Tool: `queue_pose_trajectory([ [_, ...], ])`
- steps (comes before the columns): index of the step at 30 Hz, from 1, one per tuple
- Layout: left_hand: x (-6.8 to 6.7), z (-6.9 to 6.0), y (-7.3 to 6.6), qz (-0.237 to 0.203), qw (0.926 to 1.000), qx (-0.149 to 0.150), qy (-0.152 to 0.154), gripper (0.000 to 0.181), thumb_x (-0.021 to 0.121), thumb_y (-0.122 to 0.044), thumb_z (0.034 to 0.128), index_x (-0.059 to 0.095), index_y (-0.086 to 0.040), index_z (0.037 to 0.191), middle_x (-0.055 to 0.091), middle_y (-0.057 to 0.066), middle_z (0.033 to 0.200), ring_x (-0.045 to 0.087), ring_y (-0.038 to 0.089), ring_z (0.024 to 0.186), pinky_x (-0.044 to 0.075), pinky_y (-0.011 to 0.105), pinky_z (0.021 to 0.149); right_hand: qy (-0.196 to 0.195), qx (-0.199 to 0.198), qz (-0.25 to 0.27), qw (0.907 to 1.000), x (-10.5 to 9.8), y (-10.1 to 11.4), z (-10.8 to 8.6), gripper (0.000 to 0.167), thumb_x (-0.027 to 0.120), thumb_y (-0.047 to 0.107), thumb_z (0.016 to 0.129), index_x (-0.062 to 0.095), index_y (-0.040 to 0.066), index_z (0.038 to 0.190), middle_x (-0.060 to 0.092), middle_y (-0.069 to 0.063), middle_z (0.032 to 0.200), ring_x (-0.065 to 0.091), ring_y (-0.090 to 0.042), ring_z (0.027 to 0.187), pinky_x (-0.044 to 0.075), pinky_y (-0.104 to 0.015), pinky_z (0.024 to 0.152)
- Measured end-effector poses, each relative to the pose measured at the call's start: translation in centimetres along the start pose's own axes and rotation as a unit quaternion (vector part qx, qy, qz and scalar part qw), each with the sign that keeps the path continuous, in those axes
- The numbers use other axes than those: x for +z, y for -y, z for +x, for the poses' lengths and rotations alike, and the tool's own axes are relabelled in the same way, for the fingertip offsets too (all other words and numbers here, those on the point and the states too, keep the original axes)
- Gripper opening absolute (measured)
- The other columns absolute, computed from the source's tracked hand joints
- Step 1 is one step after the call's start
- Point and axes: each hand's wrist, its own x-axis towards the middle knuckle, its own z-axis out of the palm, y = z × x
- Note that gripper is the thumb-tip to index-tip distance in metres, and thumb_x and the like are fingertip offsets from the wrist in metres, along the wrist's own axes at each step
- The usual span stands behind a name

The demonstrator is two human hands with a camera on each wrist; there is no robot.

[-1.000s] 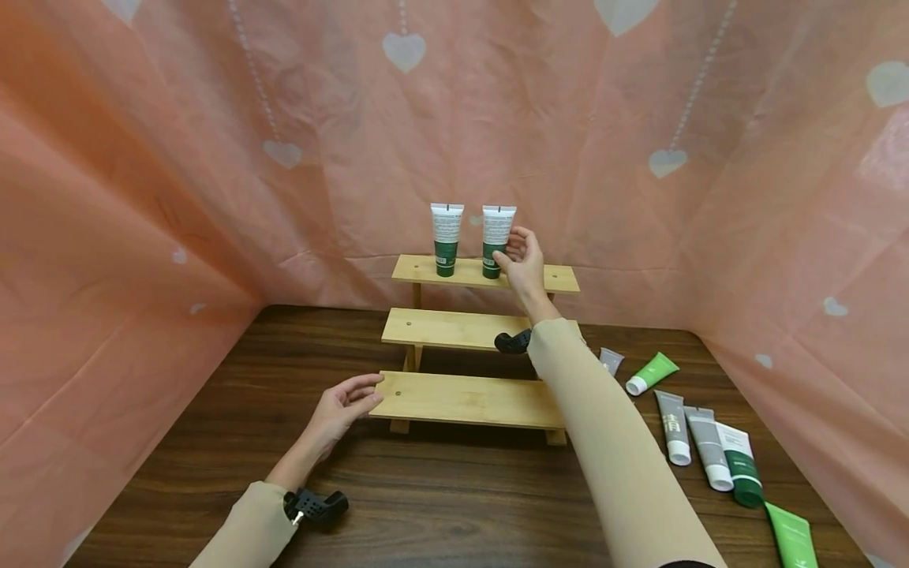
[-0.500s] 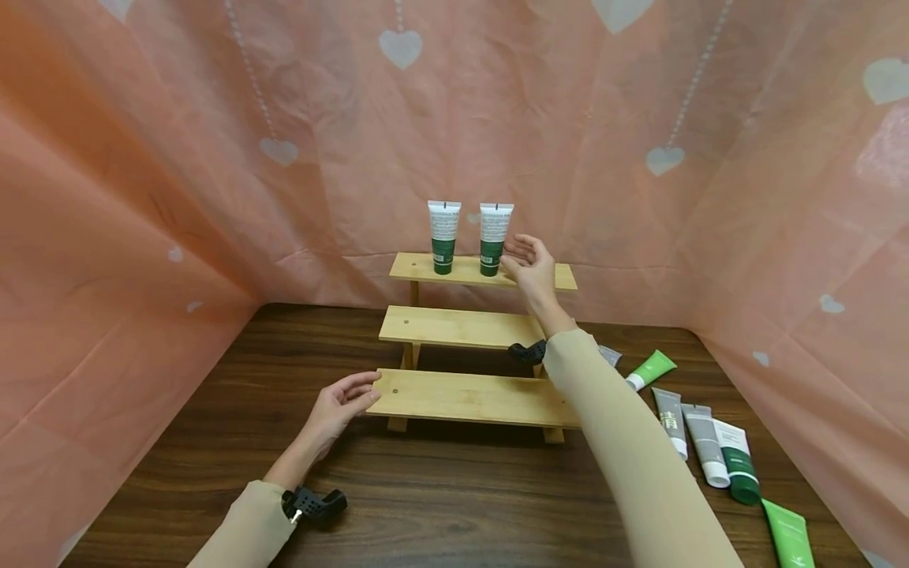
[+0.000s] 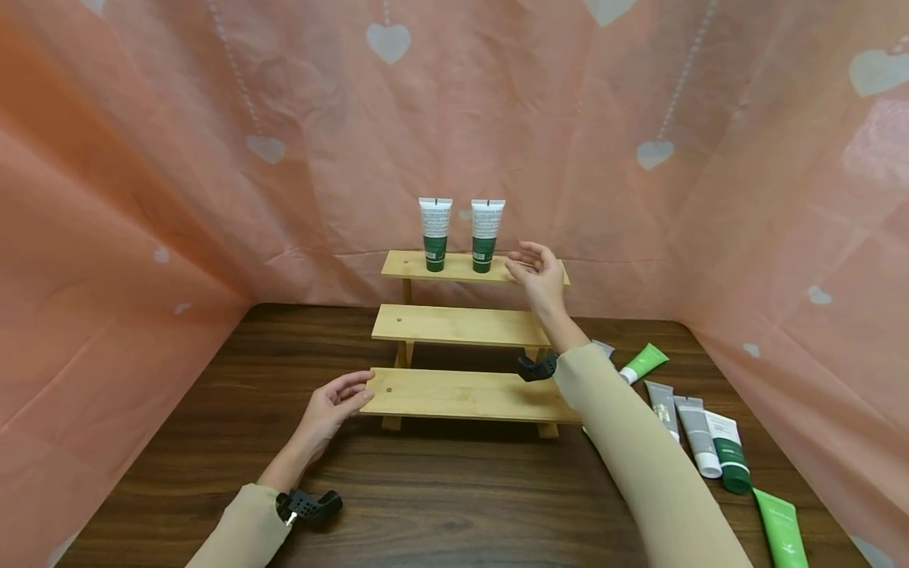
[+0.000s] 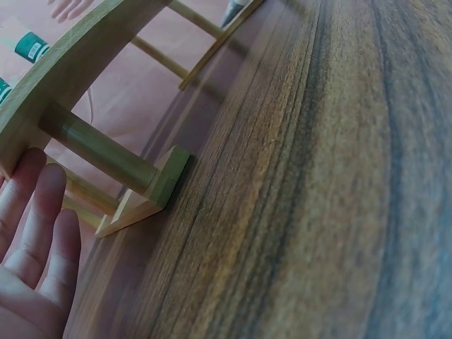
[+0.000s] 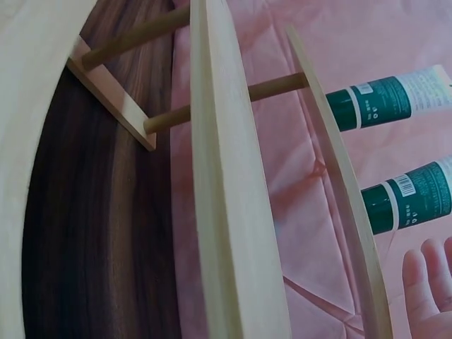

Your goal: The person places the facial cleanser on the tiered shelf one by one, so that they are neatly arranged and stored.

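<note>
A tiered wooden display rack (image 3: pixel 461 323) with three shelves stands on the table. On its top shelf (image 3: pixel 456 269) two white-and-green squeeze tubes stand upright on their caps: the left tube (image 3: pixel 435 234) and the right tube (image 3: pixel 486 235). My right hand (image 3: pixel 542 278) hovers just right of the right tube, fingers loosely bent, holding nothing. In the right wrist view, a gap separates its fingers (image 5: pixel 415 277) from that tube (image 5: pixel 413 195). My left hand (image 3: pixel 327 410) is at the left end of the bottom shelf (image 3: pixel 469 394), its fairly straight fingers touching the edge.
On the table's right side lie several tubes: a green tube (image 3: pixel 645 361), grey tubes (image 3: pixel 662 404) (image 3: pixel 697 434), a white-and-green tube (image 3: pixel 729 454) and another green tube (image 3: pixel 781 525). My right sleeve (image 3: pixel 632 442) partly covers that area. Pink fabric (image 3: pixel 319 197) hangs around the table.
My right hand has let go of the right tube and drawn back to the right and slightly down. The tube stays standing. My left hand keeps its place at the rack.
</note>
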Motion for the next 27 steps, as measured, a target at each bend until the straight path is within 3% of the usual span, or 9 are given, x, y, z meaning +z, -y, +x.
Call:
queue_pose_trajectory([
  [7,0.0,-0.1,0.1,-0.003,1.0000,-0.004,-0.001,0.045,0.070,-0.028,0.0842,0.059,-0.009,0.123,0.064,0.009,0.105,0.060,0.012,0.082,0.052,0.032,0.073,-0.002,0.004,-0.022,0.9998,-0.6,0.4,-1.4,0.035,0.064,-0.001,0.086,0.054,0.000,0.119,0.058,-0.021,0.109,0.062,-0.015,0.082,0.053,-0.029,0.070],
  [14,0.1,-0.1,0.0,-0.009,0.9999,0.005,0.001,0.044,0.068,-0.027,0.0854,0.058,-0.009,0.124,0.064,0.008,0.104,0.059,0.012,0.083,0.051,0.032,0.072,0.013,-0.011,-0.009,0.9998,-1.1,0.8,-2.4,0.034,0.063,-0.003,0.085,0.052,-0.008,0.117,0.059,-0.017,0.101,0.063,-0.015,0.079,0.054,-0.033,0.071],
  [21,0.1,-0.1,0.1,-0.006,1.0000,0.004,0.003,0.045,0.068,-0.027,0.0856,0.058,-0.009,0.125,0.064,0.008,0.105,0.059,0.012,0.083,0.051,0.031,0.072,0.038,0.020,0.015,0.9990,-2.1,1.0,-4.1,0.037,0.062,-0.001,0.087,0.048,-0.009,0.120,0.058,-0.011,0.097,0.065,-0.022,0.083,0.054,-0.039,0.073],
  [27,0.0,-0.1,0.2,-0.011,0.9999,0.009,0.005,0.045,0.068,-0.026,0.0861,0.057,-0.007,0.125,0.064,0.007,0.104,0.060,0.011,0.082,0.052,0.030,0.071,0.066,0.037,0.045,0.9961,-2.6,1.3,-5.4,0.030,0.061,0.000,0.088,0.051,-0.001,0.117,0.056,-0.014,0.098,0.065,-0.025,0.082,0.054,-0.038,0.070],
])
